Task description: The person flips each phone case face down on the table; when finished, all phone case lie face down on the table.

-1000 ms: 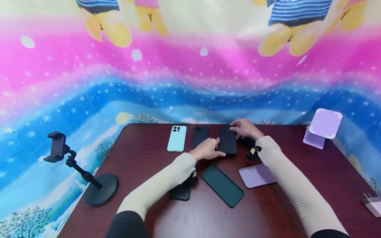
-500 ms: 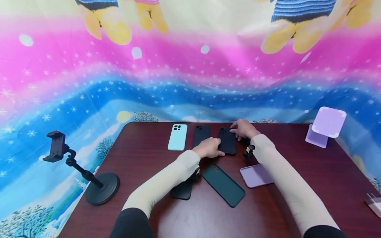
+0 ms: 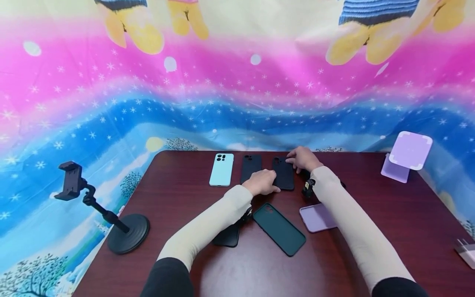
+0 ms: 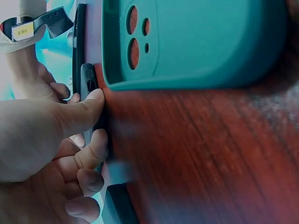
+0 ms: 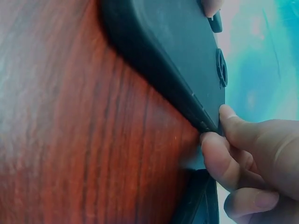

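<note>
Apparently under way: I'd say a black phone case (image 3: 284, 177) is being squared up, flat on the dark red surface (image 3: 178, 202); the next move likely calls for letting go without skewing it.
Left grip (image 3: 262, 181): nearly closed, pinching the near left corner between thumb and fingers.
Right grip (image 3: 303, 159): equally narrow, thumb and forefinger pinching the far right corner.
Back row: just to the left, a dark blue case (image 3: 251, 166), partly hidden by the left grip, then a mint case (image 3: 221, 170).
Nearer the sleeves: a green case (image 3: 279, 230) slantwise, a lilac case (image 3: 316, 218) partly covered by one arm, a black item (image 3: 229, 236) by the other.
Far sides: a black phone stand (image 3: 129, 234) left; a lilac stand (image 3: 410, 151) right.
Backdrop: a snowflake-printed cloth (image 3: 230, 90).
</note>
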`<move>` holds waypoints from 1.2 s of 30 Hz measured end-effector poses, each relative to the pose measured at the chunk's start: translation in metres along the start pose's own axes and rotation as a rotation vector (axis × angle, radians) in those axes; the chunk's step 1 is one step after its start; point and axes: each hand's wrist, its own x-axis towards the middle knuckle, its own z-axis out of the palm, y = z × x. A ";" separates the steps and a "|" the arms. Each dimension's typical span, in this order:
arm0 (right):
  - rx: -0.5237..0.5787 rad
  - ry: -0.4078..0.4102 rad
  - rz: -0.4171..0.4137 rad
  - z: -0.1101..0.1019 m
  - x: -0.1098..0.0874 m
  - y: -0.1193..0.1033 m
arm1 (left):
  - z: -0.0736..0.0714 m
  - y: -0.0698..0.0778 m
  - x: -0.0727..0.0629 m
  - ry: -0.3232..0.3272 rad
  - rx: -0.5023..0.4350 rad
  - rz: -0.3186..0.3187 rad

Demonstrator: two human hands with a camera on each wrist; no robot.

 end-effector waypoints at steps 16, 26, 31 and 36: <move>-0.098 0.184 -0.098 -0.062 -0.057 0.064 | -0.015 0.025 -0.003 0.112 -0.100 0.156; -0.147 0.173 -0.050 -0.075 -0.123 0.101 | -0.008 0.040 0.005 0.127 -0.095 0.214; -0.132 0.163 -0.037 -0.072 -0.140 0.105 | -0.010 0.041 0.012 0.137 -0.101 0.217; -0.117 0.141 -0.022 -0.065 -0.151 0.109 | -0.010 0.042 0.022 0.139 -0.108 0.213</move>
